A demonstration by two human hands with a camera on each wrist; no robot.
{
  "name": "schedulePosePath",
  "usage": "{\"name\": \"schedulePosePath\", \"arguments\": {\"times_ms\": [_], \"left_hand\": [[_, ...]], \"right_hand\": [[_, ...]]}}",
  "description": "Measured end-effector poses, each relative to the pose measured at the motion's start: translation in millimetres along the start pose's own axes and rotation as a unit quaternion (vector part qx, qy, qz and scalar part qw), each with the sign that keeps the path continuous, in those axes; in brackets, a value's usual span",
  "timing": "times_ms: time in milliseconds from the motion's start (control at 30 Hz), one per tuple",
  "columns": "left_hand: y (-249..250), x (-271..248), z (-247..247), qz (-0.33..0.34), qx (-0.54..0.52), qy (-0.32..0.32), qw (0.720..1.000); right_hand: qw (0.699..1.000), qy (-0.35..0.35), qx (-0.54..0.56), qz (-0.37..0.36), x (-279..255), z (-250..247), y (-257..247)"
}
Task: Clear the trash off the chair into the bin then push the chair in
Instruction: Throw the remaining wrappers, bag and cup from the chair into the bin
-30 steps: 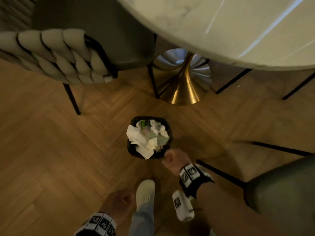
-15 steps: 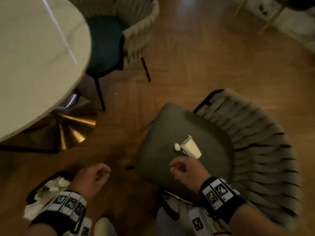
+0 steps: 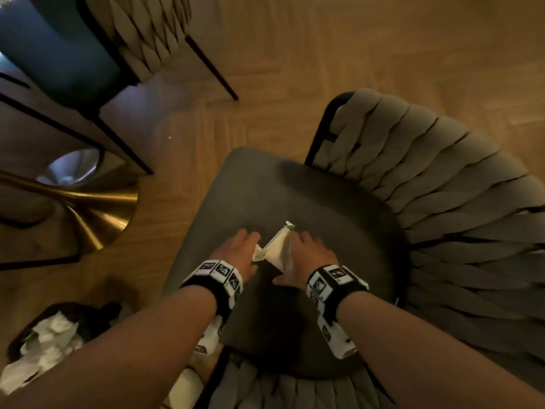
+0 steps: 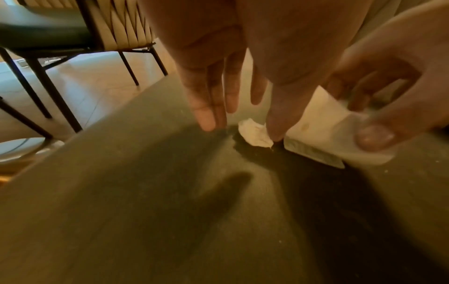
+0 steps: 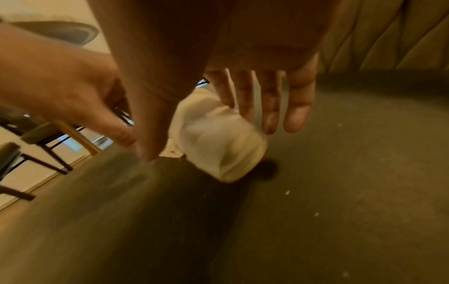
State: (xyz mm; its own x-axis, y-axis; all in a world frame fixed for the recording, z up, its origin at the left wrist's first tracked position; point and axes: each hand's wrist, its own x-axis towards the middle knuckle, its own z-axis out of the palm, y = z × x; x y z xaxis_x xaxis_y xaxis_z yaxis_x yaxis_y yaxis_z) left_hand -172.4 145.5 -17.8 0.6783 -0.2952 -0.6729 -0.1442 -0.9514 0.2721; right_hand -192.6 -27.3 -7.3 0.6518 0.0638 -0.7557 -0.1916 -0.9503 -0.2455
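Both hands over the chair seat; right hand curls thumb and fingers round a white paper cup lying on its side; left hand, fingers straight, touches a small crumpled tissue just beside the cup. Risk: the light cup rolls from a loose grip; the tissue slips free on the way to the bin, already heaped at lower left.

Black wristbands (white square-patterned tags), bare forearms
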Motion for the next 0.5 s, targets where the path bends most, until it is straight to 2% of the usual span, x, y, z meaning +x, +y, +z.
{"name": "schedulePosePath", "arguments": {"times_ms": [100,233,367,500], "left_hand": [[3.8,16.5,13.7,-0.012,0.0,0.012,1.0],[-1.6,24.2,13.7,-0.013,-0.009,0.018,1.0],[-4.6,25.4,4.6,0.002,0.014,-0.003,1.0],[-2.2,27.7,4.9,0.06,0.041,-0.029,0.997]], "right_hand": [[1.0,-0.001,0.016,-0.007,12.7,14.2,-2.4],[0.99,0.011,0.143,-0.004,3.4,11.1,23.8],[0.956,0.086,0.269,0.074,-21.5,-4.6,67.8],[0.95,0.084,0.276,0.12,-33.9,-12.9,100.5]]}}
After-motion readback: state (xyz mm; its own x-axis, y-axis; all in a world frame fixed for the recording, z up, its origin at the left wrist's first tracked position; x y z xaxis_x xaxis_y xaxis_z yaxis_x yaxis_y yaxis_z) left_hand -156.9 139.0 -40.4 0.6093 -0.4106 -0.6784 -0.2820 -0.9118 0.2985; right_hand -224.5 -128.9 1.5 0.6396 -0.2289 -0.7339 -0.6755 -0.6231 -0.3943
